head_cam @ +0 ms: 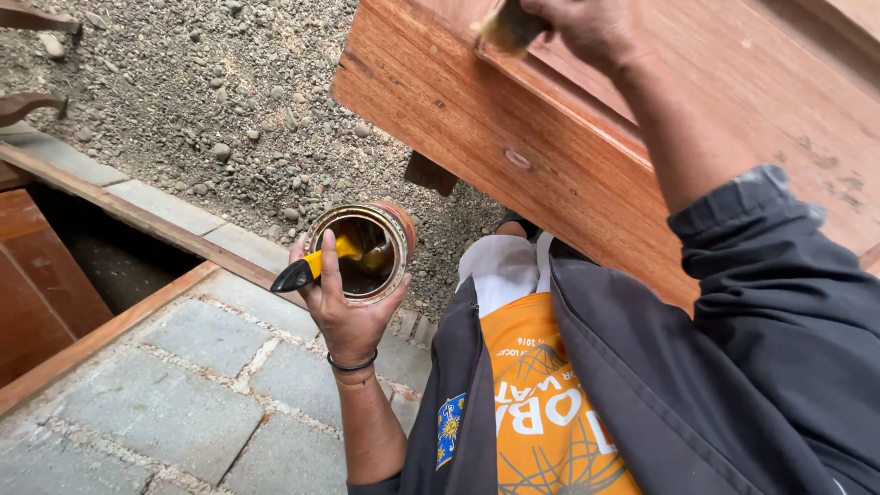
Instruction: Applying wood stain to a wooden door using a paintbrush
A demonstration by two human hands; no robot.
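I take the open tin (364, 252) of dark varnish as my landmark. My left hand (346, 307) cups it from below and behind, the grip wrapped around its wall, and one finger pins a yellow-and-black handled tool (307, 269) across the rim, its far end dipping into the liquid. Up and to the right of the tin, my right hand (587, 27) presses a small brush or pad (509, 26) against the top edge of a large reddish wooden panel (513, 137); the grip is closed around it, though the top of the frame cuts off most of the fingers. The panel's near face looks evenly coloured and glossy, so I judge the coating well along there, with the upper edge in hand now. How much of the far surface is left, I cannot tell. Below the tin lie grey paving stones (174, 403), beyond it gravel (211, 101).
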